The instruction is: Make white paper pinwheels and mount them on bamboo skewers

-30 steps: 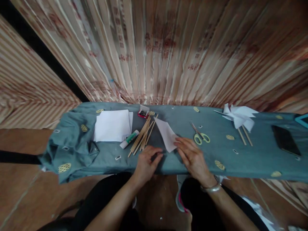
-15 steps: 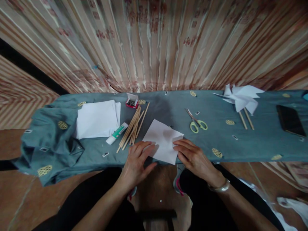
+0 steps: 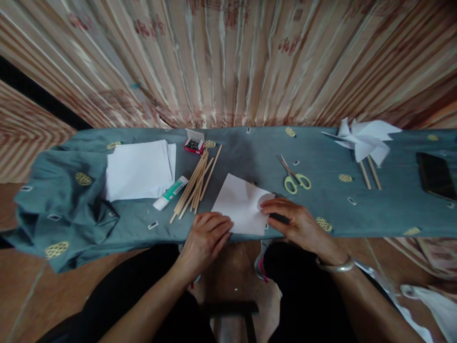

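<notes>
A white square of paper (image 3: 240, 205) lies on the blue-grey cloth (image 3: 321, 190) at the near edge. My left hand (image 3: 207, 236) rests with its fingers on the sheet's lower left corner. My right hand (image 3: 296, 221) pinches the right corner, which curls up off the cloth. A bundle of wooden sticks (image 3: 194, 183) lies just left of the sheet, with a glue tube (image 3: 170, 192) beside it.
A stack of white paper (image 3: 137, 169) lies at the left. A small red box of pins (image 3: 193, 144) stands behind the sticks. Green-handled scissors (image 3: 294, 176), white paper pinwheels on sticks (image 3: 362, 140) and a black phone (image 3: 435, 176) lie to the right. A curtain hangs behind.
The sheet, first folded into a triangle, has been opened flat. My right hand now lifts its right corner. The view has dropped slightly.
</notes>
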A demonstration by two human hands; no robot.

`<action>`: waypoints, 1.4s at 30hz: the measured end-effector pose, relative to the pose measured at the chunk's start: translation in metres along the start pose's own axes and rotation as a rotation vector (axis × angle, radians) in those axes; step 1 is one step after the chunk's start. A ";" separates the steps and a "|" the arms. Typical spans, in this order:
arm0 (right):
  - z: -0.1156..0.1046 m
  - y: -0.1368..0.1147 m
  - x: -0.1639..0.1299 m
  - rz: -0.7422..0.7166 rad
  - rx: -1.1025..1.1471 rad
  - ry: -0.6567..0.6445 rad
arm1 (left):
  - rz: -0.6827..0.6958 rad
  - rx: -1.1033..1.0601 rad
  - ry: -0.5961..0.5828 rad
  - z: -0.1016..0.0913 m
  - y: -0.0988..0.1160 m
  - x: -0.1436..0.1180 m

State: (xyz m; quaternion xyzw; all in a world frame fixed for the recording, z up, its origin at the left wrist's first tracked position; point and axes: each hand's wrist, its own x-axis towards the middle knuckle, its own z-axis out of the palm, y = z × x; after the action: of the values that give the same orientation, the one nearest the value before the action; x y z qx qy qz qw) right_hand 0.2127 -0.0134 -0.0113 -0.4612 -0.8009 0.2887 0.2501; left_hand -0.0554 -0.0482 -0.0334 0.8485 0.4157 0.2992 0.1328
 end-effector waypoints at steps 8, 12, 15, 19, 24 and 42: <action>0.016 -0.037 -0.006 -0.166 -0.376 -0.041 | 0.038 0.033 0.026 0.004 0.006 0.004; 0.020 -0.047 -0.008 -0.223 -0.441 -0.091 | 0.051 -0.070 0.003 0.004 0.014 0.008; 0.011 -0.034 -0.010 -0.228 -0.376 -0.069 | -0.005 -0.099 -0.017 0.003 0.007 0.011; 0.000 -0.020 -0.016 -0.255 -0.231 -0.007 | -0.024 0.077 -0.015 0.005 -0.016 0.017; -0.004 -0.021 -0.022 -0.295 -0.159 0.020 | 0.063 0.123 -0.042 0.007 -0.029 0.025; 0.002 -0.020 -0.036 -0.093 -0.166 0.014 | 0.095 0.115 -0.045 0.001 0.016 0.017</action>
State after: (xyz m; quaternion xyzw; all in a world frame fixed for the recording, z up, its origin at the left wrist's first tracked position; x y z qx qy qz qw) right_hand 0.2154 -0.0539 -0.0037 -0.4444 -0.8410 0.2062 0.2296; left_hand -0.0366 -0.0444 -0.0203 0.8800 0.3883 0.2618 0.0790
